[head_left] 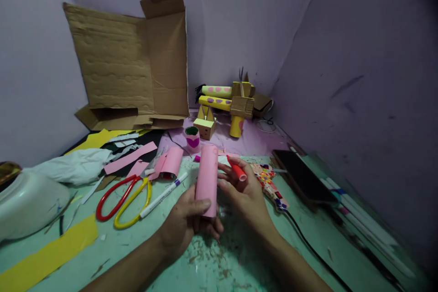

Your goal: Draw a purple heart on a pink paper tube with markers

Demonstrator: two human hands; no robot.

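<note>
My left hand is wrapped round the lower part of a pink paper tube, thumb across its front. The tube stands nearly upright, and a faint ring-shaped mark shows near its top. Just right of it, my right hand grips a short red marker between thumb and fingers, its narrow end pointing up and left towards the tube. The marker and the tube are apart. Left of the tube lie a white marker, scissors with red and yellow handles, and a rolled pink paper piece.
A patterned glue gun with a black cord lies right of my right hand. Beyond are a phone and several white markers. Cardboard animal figures, a small pink cup and an opened carton stand behind.
</note>
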